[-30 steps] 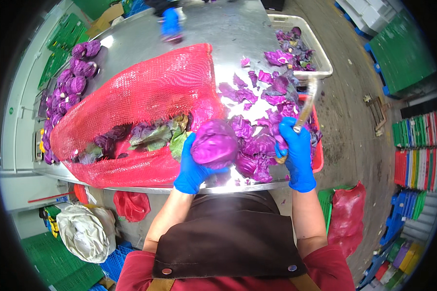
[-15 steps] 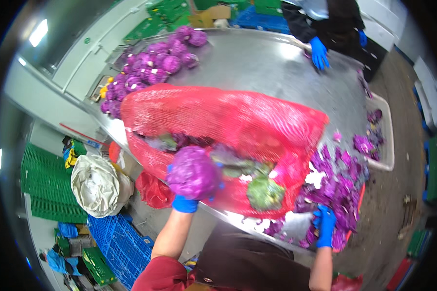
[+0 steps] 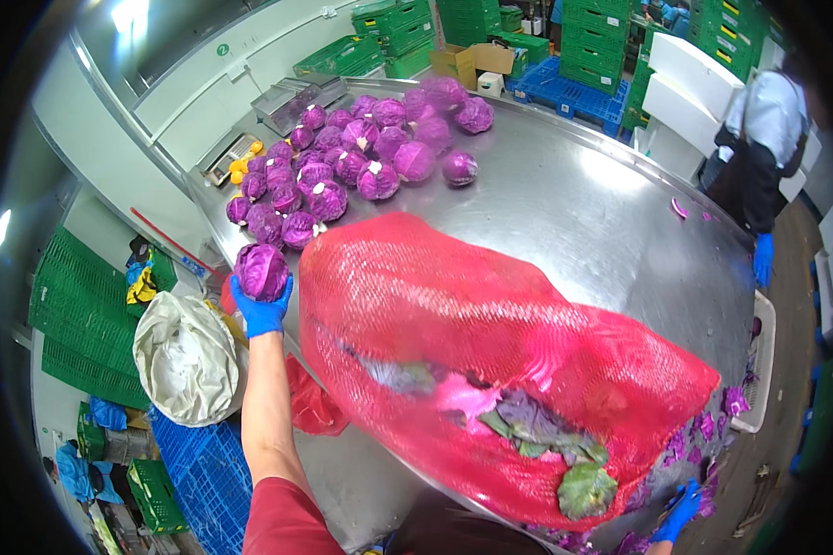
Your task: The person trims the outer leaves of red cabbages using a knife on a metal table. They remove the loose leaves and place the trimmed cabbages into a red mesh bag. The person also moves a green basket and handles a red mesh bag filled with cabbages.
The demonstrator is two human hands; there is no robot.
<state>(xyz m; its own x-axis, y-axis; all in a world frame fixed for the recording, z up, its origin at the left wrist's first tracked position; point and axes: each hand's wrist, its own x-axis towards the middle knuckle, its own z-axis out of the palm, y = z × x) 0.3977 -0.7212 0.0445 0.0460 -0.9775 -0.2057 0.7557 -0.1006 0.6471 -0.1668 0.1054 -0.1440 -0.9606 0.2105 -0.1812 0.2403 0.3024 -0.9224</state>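
A trimmed red cabbage [image 3: 261, 271] rests in my left hand [image 3: 262, 313], its blue-gloved fingers wrapped round it from below. It is held at the table's left edge, beside the near end of a pile of red cabbages [image 3: 342, 153]. My right hand [image 3: 680, 511], also gloved, is low at the right with fingers apart, by loose purple leaves [image 3: 703, 439]; I see nothing held in it. Between my arms lies a large red mesh sack [image 3: 453, 296]. Through its torn side show green-purple outer leaves [image 3: 541, 421] and a leafy green piece [image 3: 587, 490].
The steel table [image 3: 574, 213] stretches ahead. Yellow round items [image 3: 241, 171] sit beyond the pile's left side. A white bin [image 3: 762, 361] stands off the right edge, near a co-worker [image 3: 768, 129]. On the left are a white sack [image 3: 185, 361] and a blue pallet [image 3: 199, 472].
My left hand has carried the cabbage from over the mesh sack to the left, up to the pile. The view has swung, and the co-worker now stands farther right, turned away from the table.
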